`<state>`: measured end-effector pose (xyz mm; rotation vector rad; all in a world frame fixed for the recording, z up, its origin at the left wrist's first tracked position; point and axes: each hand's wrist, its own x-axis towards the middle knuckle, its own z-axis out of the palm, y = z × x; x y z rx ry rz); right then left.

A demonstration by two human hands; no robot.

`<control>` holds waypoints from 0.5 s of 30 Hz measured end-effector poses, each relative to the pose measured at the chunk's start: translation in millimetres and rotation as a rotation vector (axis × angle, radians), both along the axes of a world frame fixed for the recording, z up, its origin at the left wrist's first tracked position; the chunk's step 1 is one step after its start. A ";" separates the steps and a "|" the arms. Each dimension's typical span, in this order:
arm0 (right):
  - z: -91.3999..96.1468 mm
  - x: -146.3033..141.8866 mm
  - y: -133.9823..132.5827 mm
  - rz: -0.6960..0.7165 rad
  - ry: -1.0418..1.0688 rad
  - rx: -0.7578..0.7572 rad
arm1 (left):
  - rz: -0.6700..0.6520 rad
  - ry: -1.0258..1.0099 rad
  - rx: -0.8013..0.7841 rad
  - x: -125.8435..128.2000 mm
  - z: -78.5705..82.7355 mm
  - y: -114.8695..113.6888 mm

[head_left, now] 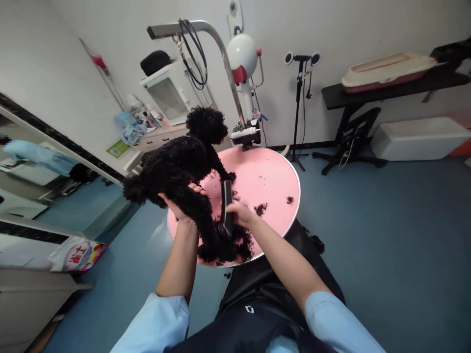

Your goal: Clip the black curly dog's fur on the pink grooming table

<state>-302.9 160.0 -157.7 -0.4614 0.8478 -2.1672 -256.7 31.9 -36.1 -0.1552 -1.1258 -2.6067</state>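
Note:
A curly black dog (180, 157) stands on a round pink grooming table (275, 171), its head toward the far side. My left hand (177, 207) is closed round the upper part of a hind leg, with the fingertips showing on the leg's other side. In my right hand (240, 214) is a black hair clipper (226, 206), held upright with its head down against the fur low on that leg. Its blade is hidden in the dark fur. Cut black hair (243, 242) lies beside the paw, and smaller tufts (261, 209) are scattered over the tabletop.
A metal grooming arm (221, 44) with a looped black lead (195, 54) rises behind the table. Farther back are a white cabinet (167, 93), a light stand (297, 103) and a black table (331, 98) bearing a litter tray (390, 71). A mirror (91, 206) stands left.

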 end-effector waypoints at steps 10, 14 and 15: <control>-20.1 79.9 -67.7 -0.020 -0.316 0.238 | -0.063 -0.070 0.061 -4.1 5.4 -20.7; -31.6 58.0 -40.9 -0.358 -0.440 0.281 | -0.005 -0.130 -0.064 2.9 2.2 -51.2; -30.8 42.6 -21.5 -0.481 -0.460 0.276 | 0.010 -0.143 -0.085 6.8 1.1 -60.0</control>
